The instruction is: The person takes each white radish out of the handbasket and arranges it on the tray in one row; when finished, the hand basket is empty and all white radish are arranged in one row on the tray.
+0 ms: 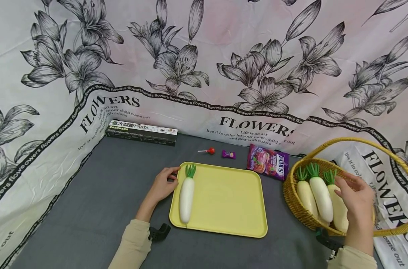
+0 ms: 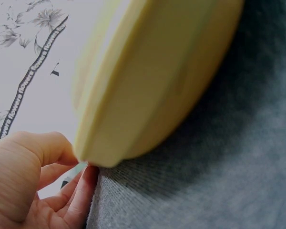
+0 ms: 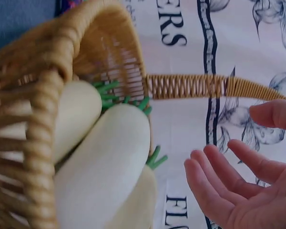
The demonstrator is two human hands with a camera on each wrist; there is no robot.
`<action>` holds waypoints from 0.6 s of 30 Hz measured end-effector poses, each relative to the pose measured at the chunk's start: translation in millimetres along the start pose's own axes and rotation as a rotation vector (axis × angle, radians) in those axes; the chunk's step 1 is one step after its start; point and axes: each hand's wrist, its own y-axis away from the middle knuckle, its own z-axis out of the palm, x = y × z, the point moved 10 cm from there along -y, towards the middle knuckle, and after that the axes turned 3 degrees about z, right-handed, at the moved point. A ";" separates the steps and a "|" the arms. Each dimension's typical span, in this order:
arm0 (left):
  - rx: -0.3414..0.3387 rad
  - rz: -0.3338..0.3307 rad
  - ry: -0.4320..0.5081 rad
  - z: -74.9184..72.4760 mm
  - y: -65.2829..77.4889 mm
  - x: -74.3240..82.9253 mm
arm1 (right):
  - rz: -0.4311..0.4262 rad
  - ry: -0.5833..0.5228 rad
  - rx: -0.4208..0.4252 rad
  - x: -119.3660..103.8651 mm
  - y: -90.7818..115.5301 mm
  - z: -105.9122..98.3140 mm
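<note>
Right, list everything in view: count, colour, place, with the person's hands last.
white plastic radish with green top: one, left part of the tray.
yellow rectangular tray: one, centre of the cloth.
white radishes in the basket: three, green tops.
woven wicker basket with handle: one, tan, right side.
purple sweet packet: one, behind the tray.
small purple wrapped candy: one, behind the tray.
red lollipop: one, beside the candy.
black pasta box: one, back left.
grey table cloth: one.
flower-print backdrop: white, black print.
left hand: touches the tray's left rim.
right hand: open, over the basket.
</note>
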 end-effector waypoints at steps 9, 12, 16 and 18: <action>-0.004 -0.013 0.003 1.0 -1.4 -2.4 | 0.092 0.348 0.187 9.3 -8.0 -26.4; -0.002 -0.012 0.003 0.4 -1.2 -2.3 | 0.075 0.429 0.199 10.4 -8.9 -27.2; 0.001 -0.007 0.004 0.1 -0.9 -3.0 | 0.029 0.532 0.169 11.6 -8.2 -23.9; 0.002 -0.004 0.003 0.0 -0.8 -3.1 | 0.037 0.572 0.117 15.3 -8.6 -19.9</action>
